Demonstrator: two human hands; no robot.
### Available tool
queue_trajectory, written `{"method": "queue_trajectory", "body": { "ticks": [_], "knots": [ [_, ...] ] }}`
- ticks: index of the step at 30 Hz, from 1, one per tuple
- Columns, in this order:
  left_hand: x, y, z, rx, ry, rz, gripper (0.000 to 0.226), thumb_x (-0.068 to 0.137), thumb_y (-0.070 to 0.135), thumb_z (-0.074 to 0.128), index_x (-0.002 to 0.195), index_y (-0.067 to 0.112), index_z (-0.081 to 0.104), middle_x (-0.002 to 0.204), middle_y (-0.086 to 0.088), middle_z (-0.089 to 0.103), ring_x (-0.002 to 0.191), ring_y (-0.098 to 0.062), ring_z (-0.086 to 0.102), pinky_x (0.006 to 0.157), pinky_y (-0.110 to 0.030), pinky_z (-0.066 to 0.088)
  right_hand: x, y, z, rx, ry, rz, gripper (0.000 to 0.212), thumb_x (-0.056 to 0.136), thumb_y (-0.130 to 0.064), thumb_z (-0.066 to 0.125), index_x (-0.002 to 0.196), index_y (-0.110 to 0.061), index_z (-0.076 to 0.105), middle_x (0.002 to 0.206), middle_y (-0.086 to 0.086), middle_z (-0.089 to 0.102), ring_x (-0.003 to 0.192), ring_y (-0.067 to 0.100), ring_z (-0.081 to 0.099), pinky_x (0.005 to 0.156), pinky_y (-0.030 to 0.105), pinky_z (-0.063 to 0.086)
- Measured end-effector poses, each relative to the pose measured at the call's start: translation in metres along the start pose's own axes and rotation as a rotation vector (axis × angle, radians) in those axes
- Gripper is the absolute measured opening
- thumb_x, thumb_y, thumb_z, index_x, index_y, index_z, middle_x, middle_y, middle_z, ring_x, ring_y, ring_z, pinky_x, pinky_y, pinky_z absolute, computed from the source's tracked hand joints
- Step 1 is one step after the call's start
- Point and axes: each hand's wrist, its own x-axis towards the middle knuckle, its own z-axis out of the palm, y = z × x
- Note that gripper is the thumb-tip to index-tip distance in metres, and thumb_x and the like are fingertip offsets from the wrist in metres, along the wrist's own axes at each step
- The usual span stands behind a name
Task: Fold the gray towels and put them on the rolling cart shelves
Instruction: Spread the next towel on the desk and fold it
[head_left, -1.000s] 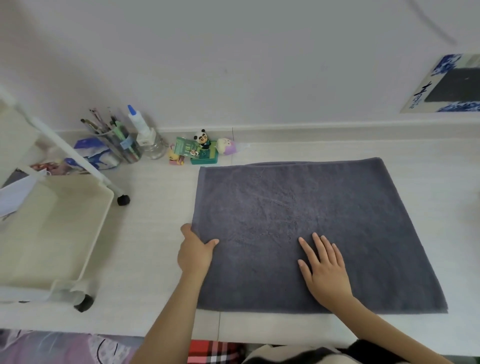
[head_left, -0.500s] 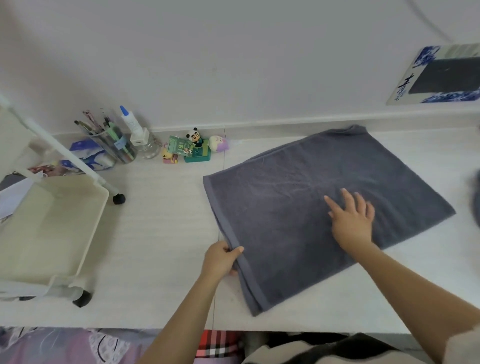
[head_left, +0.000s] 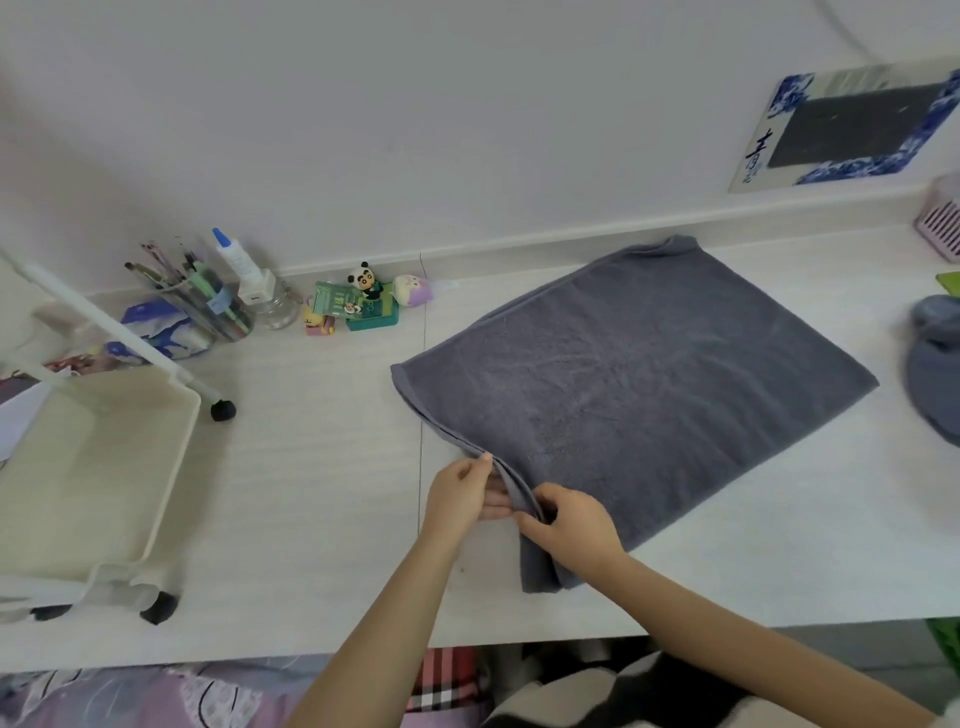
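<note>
Since half a second ago our right hand left the middle of the gray towel and joined our left hand; both now pinch its near-left edge. We see the towel lying folded on the white table, right of the rolling cart. Writing on the green card is too small to read. A clear cup holds brushes and pens.

At upper left a brush jar stands beside a glue bottle. Just right of them sit a panda figure and a purple toy. A blue-bordered board leans at upper right, above a pink basket.
</note>
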Motion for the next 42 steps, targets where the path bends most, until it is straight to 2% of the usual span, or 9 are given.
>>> {"method": "queue_trajectory", "body": {
  "ticks": [8,15,17,19,22,26,31,37,42],
  "knots": [
    [0.039,0.009,-0.017,0.716,-0.094,0.471,0.044,0.088,0.016,0.065,0.129,0.028,0.056,0.131,-0.005,0.032,0.119,-0.018,0.041,0.103,-0.019,0.030,0.000,0.010,-0.032,0.205,-0.131,0.026,0.033,0.096,-0.030,0.048,0.064,-0.025,0.040,0.062,-0.009,0.047,0.059,0.004,0.044,0.056,0.021,0.033],
    [0.056,0.030,-0.025,1.357,-0.270,0.440,0.037,0.075,0.052,0.070,0.108,0.036,0.062,0.147,0.004,0.025,0.141,-0.019,0.010,0.115,-0.048,-0.011,-0.014,0.058,-0.108,0.210,-0.501,0.129,0.026,0.098,-0.026,0.046,0.074,-0.026,0.054,0.076,-0.011,0.056,0.073,0.007,0.050,0.074,0.024,0.038],
    [0.052,0.036,-0.017,1.451,-0.415,0.396,0.025,0.073,0.050,0.072,0.087,0.032,0.061,0.122,0.006,0.050,0.124,-0.016,0.037,0.114,-0.045,0.008,-0.024,0.083,-0.130,0.269,-0.590,0.219,0.021,0.097,-0.025,0.049,0.079,-0.024,0.061,0.084,-0.007,0.062,0.082,0.011,0.054,0.084,0.028,0.040],
    [0.040,0.046,-0.004,1.416,-0.599,0.295,0.025,0.074,0.047,0.073,0.073,0.029,0.055,0.087,0.007,0.057,0.092,-0.015,0.051,0.085,-0.031,0.038,-0.033,0.102,-0.150,0.252,-0.684,0.282,0.022,0.096,-0.022,0.050,0.078,-0.024,0.063,0.081,-0.013,0.064,0.080,0.006,0.054,0.081,0.023,0.041],
    [0.024,0.070,0.027,1.455,-0.807,0.304,0.027,0.079,0.042,0.071,0.079,0.022,0.053,0.072,0.010,0.049,0.075,-0.014,0.049,0.065,-0.030,0.036,-0.041,0.122,-0.177,0.227,-0.751,0.363,0.024,0.095,-0.020,0.052,0.073,-0.023,0.062,0.072,-0.016,0.061,0.075,0.005,0.052,0.075,0.019,0.039],
    [0.027,0.111,0.069,1.475,-0.720,0.465,0.023,0.080,0.040,0.070,0.089,0.020,0.062,0.084,0.004,0.060,0.083,-0.017,0.055,0.072,-0.029,0.042,-0.043,0.141,-0.208,0.203,-0.571,0.430,0.021,0.094,-0.023,0.055,0.077,-0.021,0.066,0.079,-0.011,0.064,0.080,0.008,0.053,0.077,0.020,0.041],
    [0.059,0.116,0.104,1.445,-0.179,0.789,0.036,0.087,0.054,0.054,0.108,0.025,0.059,0.112,0.002,0.064,0.105,-0.022,0.057,0.090,-0.034,0.036,-0.029,0.161,-0.215,0.099,0.039,0.510,0.031,0.090,-0.047,0.056,0.094,-0.019,0.068,0.099,0.000,0.064,0.093,0.018,0.056,0.080,0.027,0.040],
    [0.099,0.077,0.081,1.505,-0.123,0.390,0.063,0.076,0.061,0.064,0.128,0.028,0.047,0.130,-0.003,0.049,0.123,-0.026,0.041,0.100,-0.041,0.030,-0.045,0.182,-0.188,0.184,0.140,0.676,0.066,0.076,-0.055,0.068,0.122,-0.012,0.052,0.122,0.005,0.056,0.111,0.026,0.054,0.085,0.031,0.042],
    [0.112,0.085,0.070,1.012,-0.180,0.266,0.030,0.077,0.038,0.075,0.098,0.018,0.065,0.108,-0.007,0.066,0.099,-0.024,0.060,0.085,-0.035,0.048,-0.055,0.189,-0.174,0.221,0.422,0.601,0.013,0.086,-0.021,0.066,0.086,-0.015,0.055,0.087,0.005,0.064,0.083,0.025,0.057,0.062,0.030,0.037]
  ]
}}
